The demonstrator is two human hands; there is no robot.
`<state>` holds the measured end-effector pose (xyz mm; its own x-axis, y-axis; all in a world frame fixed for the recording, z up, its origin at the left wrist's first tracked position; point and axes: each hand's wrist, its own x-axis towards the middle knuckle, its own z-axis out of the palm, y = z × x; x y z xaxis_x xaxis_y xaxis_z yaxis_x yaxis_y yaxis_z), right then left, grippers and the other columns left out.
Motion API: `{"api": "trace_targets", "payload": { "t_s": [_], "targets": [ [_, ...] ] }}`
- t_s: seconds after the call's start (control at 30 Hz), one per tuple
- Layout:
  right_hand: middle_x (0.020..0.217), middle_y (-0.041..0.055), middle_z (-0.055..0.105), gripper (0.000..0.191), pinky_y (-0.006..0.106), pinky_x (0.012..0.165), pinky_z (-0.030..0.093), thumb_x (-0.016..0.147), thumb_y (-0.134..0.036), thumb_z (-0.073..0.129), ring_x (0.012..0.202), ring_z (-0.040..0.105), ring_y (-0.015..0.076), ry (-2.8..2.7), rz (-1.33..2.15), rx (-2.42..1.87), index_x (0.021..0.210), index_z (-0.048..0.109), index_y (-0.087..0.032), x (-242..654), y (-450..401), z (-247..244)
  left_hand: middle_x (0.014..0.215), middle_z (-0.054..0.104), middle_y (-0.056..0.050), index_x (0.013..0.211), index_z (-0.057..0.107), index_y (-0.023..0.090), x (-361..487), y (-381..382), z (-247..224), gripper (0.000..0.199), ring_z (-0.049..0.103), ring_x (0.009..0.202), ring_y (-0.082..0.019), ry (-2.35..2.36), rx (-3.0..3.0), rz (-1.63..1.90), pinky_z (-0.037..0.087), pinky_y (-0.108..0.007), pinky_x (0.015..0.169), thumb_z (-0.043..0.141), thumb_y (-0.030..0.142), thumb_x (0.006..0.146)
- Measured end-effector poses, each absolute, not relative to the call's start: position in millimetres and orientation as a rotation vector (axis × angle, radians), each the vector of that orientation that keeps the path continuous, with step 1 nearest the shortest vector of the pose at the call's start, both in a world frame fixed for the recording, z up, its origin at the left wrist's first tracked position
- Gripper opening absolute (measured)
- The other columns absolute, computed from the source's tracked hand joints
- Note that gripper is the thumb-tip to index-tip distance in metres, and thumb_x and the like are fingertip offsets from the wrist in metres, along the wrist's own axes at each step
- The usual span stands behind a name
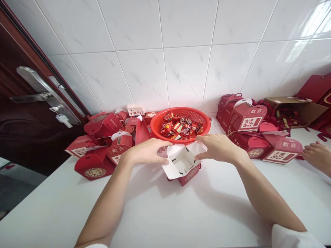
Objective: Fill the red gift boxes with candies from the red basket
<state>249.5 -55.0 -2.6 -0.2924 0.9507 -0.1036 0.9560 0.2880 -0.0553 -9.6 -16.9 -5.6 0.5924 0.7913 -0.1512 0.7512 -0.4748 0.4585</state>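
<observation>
An open red box [190, 175] with a white inside stands on the white table [165, 213], its flaps spread outward. My left hand [148, 151] pinches the flap at the box's left side between thumb and fingers. On the other side my right hand [216, 148] holds the right flap, thumb toward the inside. No candy shows inside the box. Just behind it sits a red plastic basket [207, 129] with many wrapped candies [178, 127] in it.
Several red boxes [95, 163] are heaped at the left, more [250, 120] at the right. A cardboard carton [307, 110] holds dark red ribbons. Another person's hand [317, 155] is at the right edge. Behind stands a tiled wall [139, 72]; a door [23, 120] is at the left.
</observation>
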Motion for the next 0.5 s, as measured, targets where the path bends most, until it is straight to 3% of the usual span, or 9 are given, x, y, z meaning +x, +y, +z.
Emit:
{"api": "trace_targets", "payload": {
  "t_s": [0.13, 0.23, 0.37, 0.5],
  "targets": [
    [0.096, 0.0084, 0.071, 0.037, 0.028, 0.061, 0.035, 0.085, -0.048, 0.068, 0.087, 0.065, 0.0268, 2.566, -0.094, 2.026, 0.111, 0.063, -0.022, 263, -49, 6, 0.122, 0.07, -0.007, 0.128, 0.065, 0.022, -10, -3, 4, 0.05, 0.065, 0.105, -0.025, 1.198, 2.366, 0.266, 0.049, -0.03, 0.087, 0.06, 0.046, 0.085],
    [0.093, 0.0063, 0.072, 0.027, 0.029, 0.066, 0.039, 0.088, -0.045, 0.063, 0.082, 0.065, 0.023, 2.772, -0.147, 2.169, 0.1, 0.067, -0.022, 268, -34, 7, 0.121, 0.072, -0.008, 0.118, 0.071, 0.022, 7, 29, 1, 0.044, 0.066, 0.107, -0.027, 1.206, 2.354, 0.246, 0.049, -0.031, 0.088, 0.061, 0.047, 0.083],
    [0.088, 0.0047, 0.072, 0.018, 0.029, 0.071, 0.043, 0.086, -0.036, 0.061, 0.08, 0.065, 0.0195, 3.046, -0.426, 2.279, 0.086, 0.067, -0.019, 262, 1, -8, 0.104, 0.077, -0.008, 0.091, 0.077, 0.026, 47, 82, -18, 0.033, 0.064, 0.109, -0.036, 1.281, 2.189, -0.115, 0.046, -0.04, 0.095, 0.078, 0.044, 0.062],
    [0.088, 0.0038, 0.072, 0.01, 0.03, 0.077, 0.047, 0.08, -0.027, 0.063, 0.079, 0.064, 0.0179, 3.17, -0.857, 2.3, 0.081, 0.067, -0.018, 253, 38, -32, 0.122, 0.07, -0.021, 0.113, 0.074, 0.023, 80, 118, -46, 0.071, 0.052, 0.125, -0.049, 1.387, 2.151, -0.164, 0.04, -0.056, 0.102, 0.087, 0.035, 0.044]
  ]
}}
